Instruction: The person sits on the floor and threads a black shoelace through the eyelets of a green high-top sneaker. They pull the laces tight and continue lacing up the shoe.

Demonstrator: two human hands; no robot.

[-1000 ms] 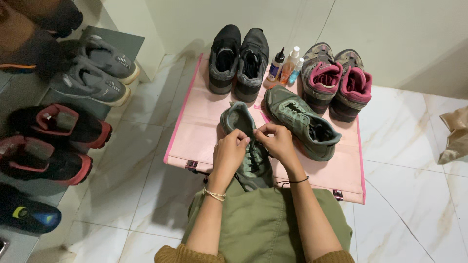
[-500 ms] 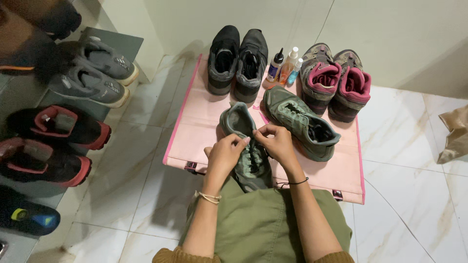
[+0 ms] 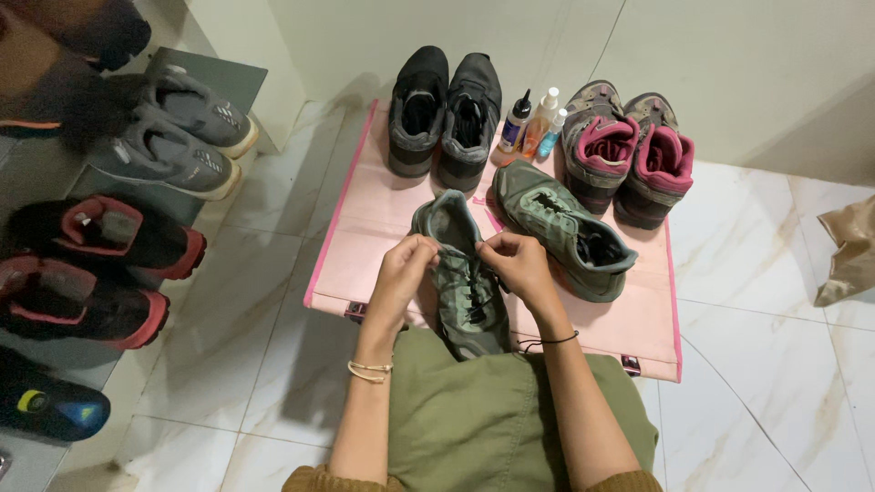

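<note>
A grey-green sneaker (image 3: 460, 273) lies on the pink mat (image 3: 365, 228) with its toe toward my lap. My left hand (image 3: 401, 278) and my right hand (image 3: 515, 264) sit on either side of its opening, each pinching a dark lace (image 3: 469, 269) near the top eyelets. The matching grey-green sneaker (image 3: 561, 228) lies just to the right, angled across the mat. My olive-green clad knee (image 3: 492, 419) covers the toe of the shoe I am handling.
At the back of the mat stand a black pair (image 3: 445, 109), three small bottles (image 3: 538, 123) and a grey-and-pink pair (image 3: 629, 155). A low rack (image 3: 46, 182) at the left holds several more shoes. A brown paper bag (image 3: 848, 251) sits at the right.
Both hands have stayed at the shoe's opening, with only small finger movements on the lace. The shoes around have not moved.
</note>
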